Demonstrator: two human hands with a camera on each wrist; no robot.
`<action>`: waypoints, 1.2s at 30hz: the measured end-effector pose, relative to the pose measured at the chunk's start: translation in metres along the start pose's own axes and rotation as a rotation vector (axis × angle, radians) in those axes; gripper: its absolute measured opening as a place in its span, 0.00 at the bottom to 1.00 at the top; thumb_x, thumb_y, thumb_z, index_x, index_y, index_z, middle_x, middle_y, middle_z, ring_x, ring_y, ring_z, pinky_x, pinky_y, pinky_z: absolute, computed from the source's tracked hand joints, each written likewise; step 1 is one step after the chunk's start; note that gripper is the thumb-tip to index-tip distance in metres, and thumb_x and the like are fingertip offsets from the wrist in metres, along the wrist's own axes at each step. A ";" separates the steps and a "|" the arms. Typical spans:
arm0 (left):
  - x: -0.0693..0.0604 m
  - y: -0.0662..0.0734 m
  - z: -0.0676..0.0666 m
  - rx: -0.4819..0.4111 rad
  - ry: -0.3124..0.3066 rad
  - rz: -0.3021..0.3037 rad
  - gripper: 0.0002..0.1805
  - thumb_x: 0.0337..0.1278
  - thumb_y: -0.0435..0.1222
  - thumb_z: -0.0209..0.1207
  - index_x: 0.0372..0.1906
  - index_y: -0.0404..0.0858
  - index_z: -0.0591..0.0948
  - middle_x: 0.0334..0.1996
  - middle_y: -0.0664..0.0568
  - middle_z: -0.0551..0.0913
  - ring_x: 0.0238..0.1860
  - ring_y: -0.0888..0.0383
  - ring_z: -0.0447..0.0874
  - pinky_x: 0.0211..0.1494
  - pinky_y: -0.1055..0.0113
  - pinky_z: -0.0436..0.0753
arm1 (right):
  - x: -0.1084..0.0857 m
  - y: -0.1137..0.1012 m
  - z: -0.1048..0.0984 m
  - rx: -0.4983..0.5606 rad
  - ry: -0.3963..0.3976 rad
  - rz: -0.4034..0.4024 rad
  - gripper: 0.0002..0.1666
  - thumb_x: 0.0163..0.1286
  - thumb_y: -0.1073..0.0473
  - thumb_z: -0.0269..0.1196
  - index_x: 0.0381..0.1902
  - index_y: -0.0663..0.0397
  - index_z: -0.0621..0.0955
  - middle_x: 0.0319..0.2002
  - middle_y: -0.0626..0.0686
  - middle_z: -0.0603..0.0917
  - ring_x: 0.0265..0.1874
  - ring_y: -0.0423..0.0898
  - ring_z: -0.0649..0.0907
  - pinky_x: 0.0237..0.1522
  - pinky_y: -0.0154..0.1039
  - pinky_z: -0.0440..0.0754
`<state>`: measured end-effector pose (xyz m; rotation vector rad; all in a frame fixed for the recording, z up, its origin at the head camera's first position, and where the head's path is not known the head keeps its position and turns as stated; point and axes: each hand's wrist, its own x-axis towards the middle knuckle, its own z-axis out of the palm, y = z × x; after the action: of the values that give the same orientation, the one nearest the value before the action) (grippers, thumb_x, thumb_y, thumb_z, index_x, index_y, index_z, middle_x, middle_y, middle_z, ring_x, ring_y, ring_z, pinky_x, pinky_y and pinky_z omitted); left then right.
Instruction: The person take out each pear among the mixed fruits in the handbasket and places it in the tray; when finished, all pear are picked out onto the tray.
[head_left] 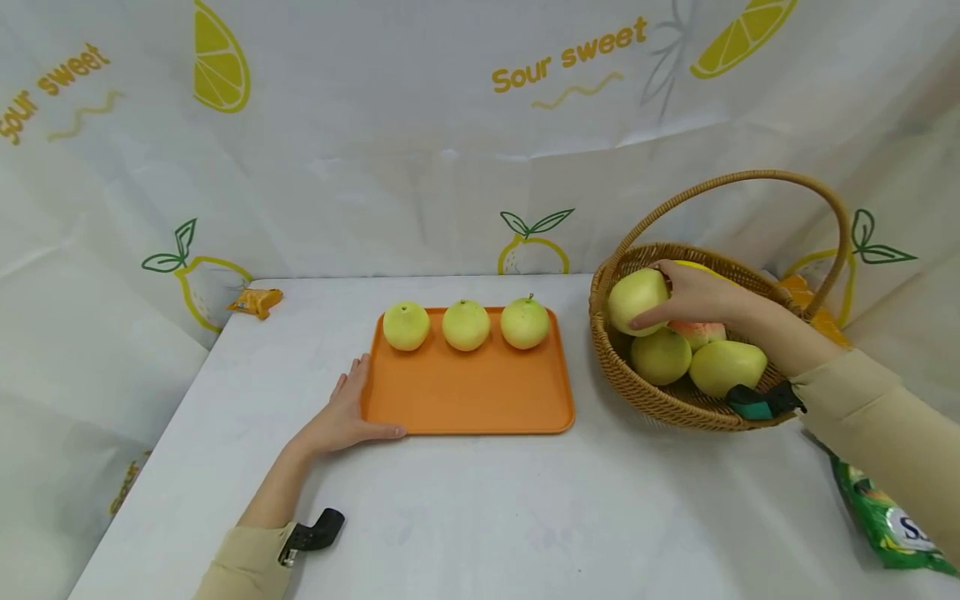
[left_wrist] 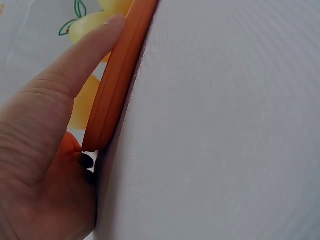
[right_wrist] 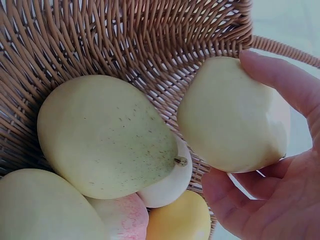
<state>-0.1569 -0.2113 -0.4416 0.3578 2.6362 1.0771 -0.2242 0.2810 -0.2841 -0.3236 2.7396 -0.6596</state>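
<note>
My right hand [head_left: 693, 292] reaches into a wicker basket [head_left: 630, 387] and grips a pale yellow-green pear [head_left: 636, 300] between thumb and fingers. In the right wrist view that pear sits by the basket wall, above a speckled pear [right_wrist: 107, 137] with a short stem. Against the near left corner of an orange tray [head_left: 472, 396] rests my left hand [head_left: 341, 421], fingers straight along its left side and thumb on the front rim. Three pears stand in a row along the tray's far side: left pear [head_left: 406, 326], middle pear [head_left: 466, 325], right pear [head_left: 525, 322].
Also in the basket lie a smooth yellow-green fruit [head_left: 727, 368], a pink-and-white fruit [head_left: 699, 333] and a yellow fruit [right_wrist: 182, 220]. The tall basket handle [head_left: 750, 175] arches over it. An orange packet [head_left: 257, 302] lies far left; a green bag [head_left: 888, 521] is at right.
</note>
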 end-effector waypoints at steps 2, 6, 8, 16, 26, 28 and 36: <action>0.000 0.001 0.000 0.000 0.002 -0.001 0.74 0.40 0.58 0.73 0.76 0.31 0.33 0.76 0.36 0.33 0.76 0.44 0.25 0.74 0.47 0.32 | -0.004 0.000 -0.001 0.009 0.009 0.001 0.59 0.57 0.42 0.72 0.69 0.73 0.57 0.59 0.72 0.69 0.57 0.67 0.71 0.55 0.63 0.70; -0.001 0.001 0.001 0.003 0.005 -0.009 0.74 0.40 0.58 0.73 0.76 0.31 0.33 0.77 0.37 0.33 0.76 0.45 0.25 0.74 0.47 0.32 | -0.013 -0.002 -0.003 0.017 0.017 0.033 0.61 0.57 0.39 0.72 0.71 0.71 0.55 0.61 0.72 0.67 0.59 0.70 0.69 0.55 0.66 0.68; -0.001 0.001 0.001 0.006 0.006 -0.009 0.74 0.40 0.58 0.73 0.76 0.32 0.33 0.77 0.37 0.33 0.76 0.45 0.25 0.74 0.47 0.32 | -0.017 -0.004 -0.003 0.024 0.023 0.047 0.62 0.57 0.38 0.71 0.71 0.70 0.54 0.61 0.72 0.67 0.59 0.70 0.69 0.54 0.66 0.69; -0.002 0.000 0.003 0.017 0.010 -0.015 0.74 0.41 0.59 0.72 0.76 0.31 0.33 0.77 0.37 0.33 0.76 0.44 0.25 0.74 0.46 0.31 | -0.034 -0.009 -0.002 0.072 0.045 0.040 0.60 0.59 0.40 0.71 0.73 0.66 0.53 0.60 0.70 0.69 0.57 0.66 0.72 0.50 0.62 0.73; 0.004 0.000 0.008 0.089 0.035 0.008 0.75 0.40 0.62 0.71 0.76 0.30 0.33 0.77 0.37 0.35 0.76 0.42 0.27 0.74 0.47 0.31 | -0.053 -0.010 0.014 0.282 0.079 0.044 0.55 0.61 0.45 0.70 0.73 0.59 0.53 0.61 0.67 0.69 0.60 0.65 0.71 0.49 0.53 0.76; 0.004 -0.001 0.009 0.095 0.038 0.003 0.75 0.39 0.63 0.70 0.76 0.31 0.33 0.77 0.37 0.35 0.76 0.43 0.27 0.74 0.47 0.31 | -0.056 -0.011 0.018 0.313 0.087 0.054 0.57 0.61 0.45 0.70 0.74 0.60 0.51 0.63 0.68 0.67 0.64 0.68 0.68 0.51 0.58 0.74; 0.005 0.000 0.010 0.120 0.045 0.004 0.75 0.40 0.63 0.70 0.76 0.31 0.33 0.77 0.37 0.35 0.76 0.43 0.28 0.74 0.48 0.31 | -0.065 -0.019 0.031 0.419 0.142 0.075 0.60 0.61 0.47 0.71 0.76 0.59 0.47 0.67 0.69 0.60 0.67 0.69 0.63 0.58 0.66 0.66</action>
<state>-0.1586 -0.2031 -0.4492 0.3680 2.7484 0.9411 -0.1501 0.2705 -0.2862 -0.0783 2.6349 -1.2458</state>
